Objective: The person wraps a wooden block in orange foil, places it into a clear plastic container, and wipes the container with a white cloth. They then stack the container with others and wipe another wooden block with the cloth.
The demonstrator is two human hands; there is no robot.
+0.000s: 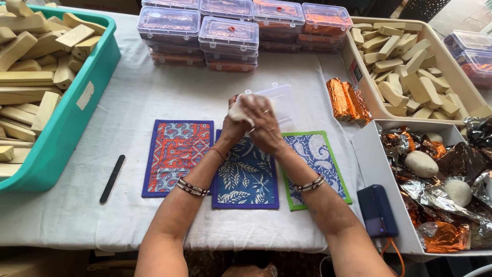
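Both my hands meet above the blue leaf-patterned mat (247,179). Between the palms is a pale, off-white lump (237,112), pressed by my left hand (233,123) from below and my right hand (264,125) from above. Just beyond the hands lies an open clear plastic box (283,102) on the white cloth. A red-and-blue patterned mat (177,154) lies to the left and a green-edged paisley mat (318,156) to the right of the blue one.
A teal bin of wooden blocks (77,113) stands at left, a beige tray of blocks (359,77) at right. Stacked clear boxes with orange contents (228,38) line the back. Orange foil-wrapped pieces (348,100), a white box of foil and pale lumps (371,164), a dark blue device (376,210), a black nail file (112,178).
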